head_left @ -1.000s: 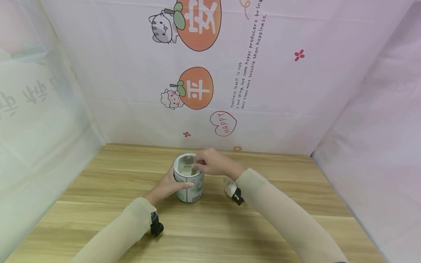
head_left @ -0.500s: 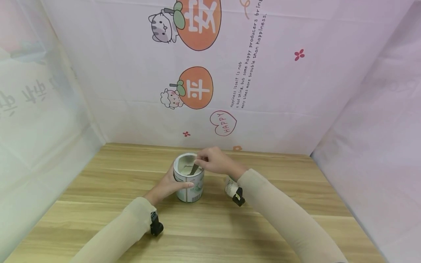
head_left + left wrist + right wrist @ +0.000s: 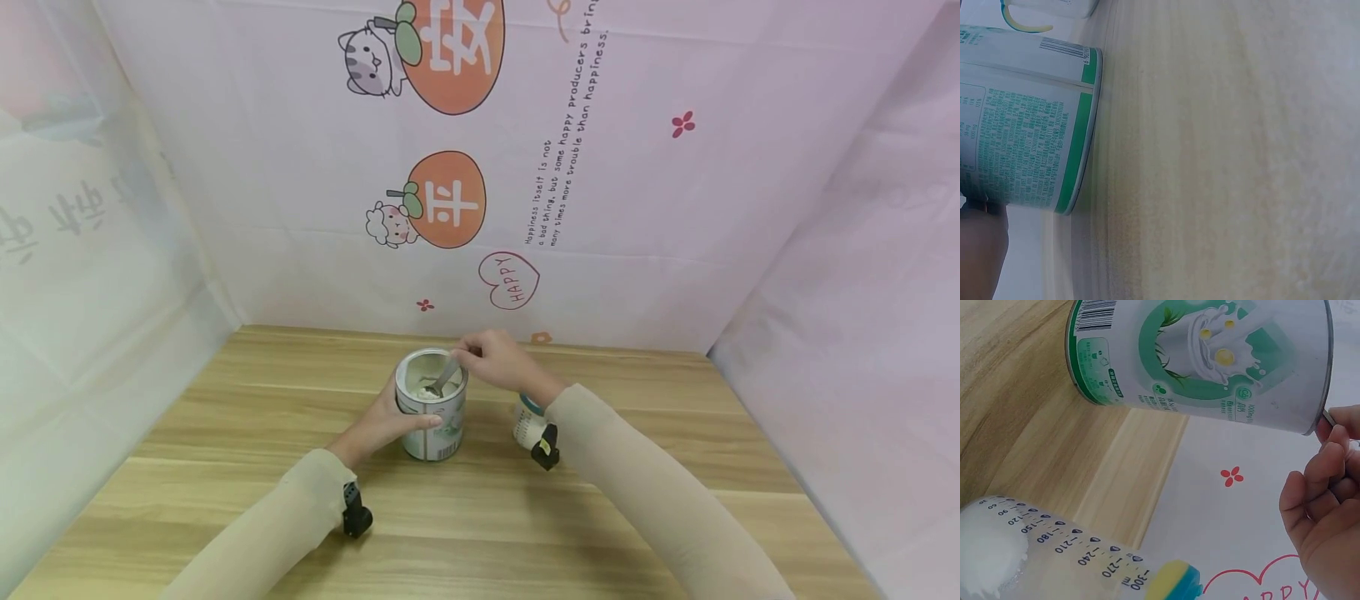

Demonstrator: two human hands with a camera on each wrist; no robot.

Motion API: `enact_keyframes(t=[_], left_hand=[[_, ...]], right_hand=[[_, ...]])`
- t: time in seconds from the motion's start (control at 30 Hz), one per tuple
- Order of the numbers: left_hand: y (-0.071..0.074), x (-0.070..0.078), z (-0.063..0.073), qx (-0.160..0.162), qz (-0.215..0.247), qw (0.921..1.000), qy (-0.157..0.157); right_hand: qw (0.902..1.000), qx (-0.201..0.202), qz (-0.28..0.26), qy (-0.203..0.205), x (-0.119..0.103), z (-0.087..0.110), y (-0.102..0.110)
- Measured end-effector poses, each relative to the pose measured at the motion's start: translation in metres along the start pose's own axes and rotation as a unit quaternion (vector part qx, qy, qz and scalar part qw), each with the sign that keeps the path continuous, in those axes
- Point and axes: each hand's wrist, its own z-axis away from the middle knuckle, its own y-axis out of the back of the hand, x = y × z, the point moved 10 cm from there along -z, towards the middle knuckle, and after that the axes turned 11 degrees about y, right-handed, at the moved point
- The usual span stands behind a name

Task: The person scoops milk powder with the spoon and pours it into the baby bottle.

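An open, tall milk powder can (image 3: 442,437) stands upright on the table, pale powder visible inside. Curled around its left side, my left hand (image 3: 384,427) grips it, the thumb lying across the front. Above the right rim, my right hand (image 3: 497,360) pinches the handle of a metal spoon (image 3: 447,375). The spoon slants down into the can, and its bowl appears to carry whitish powder. In the right wrist view, that hand (image 3: 1329,494) is beside the can's rim, most of the spoon being hidden. The can (image 3: 1029,125) shows green print in the left wrist view.
A baby bottle (image 3: 1079,556) with millilitre marks, white powder at its bottom and a yellow-and-blue collar stands right of the can, partly under the right forearm. Printed cloth walls (image 3: 600,292) border the wooden table (image 3: 450,533) at the back and sides.
My right hand has shifted slightly up and right. The spoon has turned and come up, so its bowl now shows inside the can. My left hand and the can have stayed put.
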Motion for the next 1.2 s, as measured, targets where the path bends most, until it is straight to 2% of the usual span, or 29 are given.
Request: enact_keyframes(t=[0.23,0.83,0.9,1.13,1.2], left_hand=[[0.001,-0.002,0.0,0.005,-0.003,0.9999,0.009],[0.0,0.001,0.001,0.002,0.001,1.0,-0.002],[0.0,0.001,0.001,0.001,0.002,1.0,-0.007],[-0.003,0.005,-0.001,-0.021,0.016,0.9982,-0.053],[-0.003,0.004,-0.002,-0.019,0.012,0.9983,-0.055]], right_hand=[[0.9995,0.01,-0.02,-0.024,0.002,0.002,0.004],[0.9929,0.065,-0.061,-0.08,0.018,0.009,0.016],[0.9924,0.07,-0.062,-0.08,0.018,0.01,0.017],[0.9925,0.08,-0.06,-0.071,0.012,0.011,0.021],[0.9924,0.081,-0.059,-0.072,0.012,0.012,0.021]])
